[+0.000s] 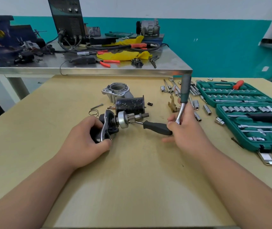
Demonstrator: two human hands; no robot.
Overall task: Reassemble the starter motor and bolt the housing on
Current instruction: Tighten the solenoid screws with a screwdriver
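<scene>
My left hand [85,139] grips the black end of the starter motor assembly [108,124], whose pinion gear and shaft [132,117] point right. My right hand [186,129] holds a ratchet wrench [184,96] upright by its metal neck, its green handle pointing up. A black-handled screwdriver [156,128] lies under my right hand, its tip near the pinion. Behind the assembly lie the black cylindrical motor body [130,104] and the silver aluminium housing [117,91]. A long bolt [96,106] and a coil spring [94,112] lie to the left.
An open green socket set case [247,113] fills the right of the wooden table [132,179]. Loose sockets and extensions [196,104] lie beside it, and a brass fork lever [172,103]. A cluttered steel bench [165,63] stands behind.
</scene>
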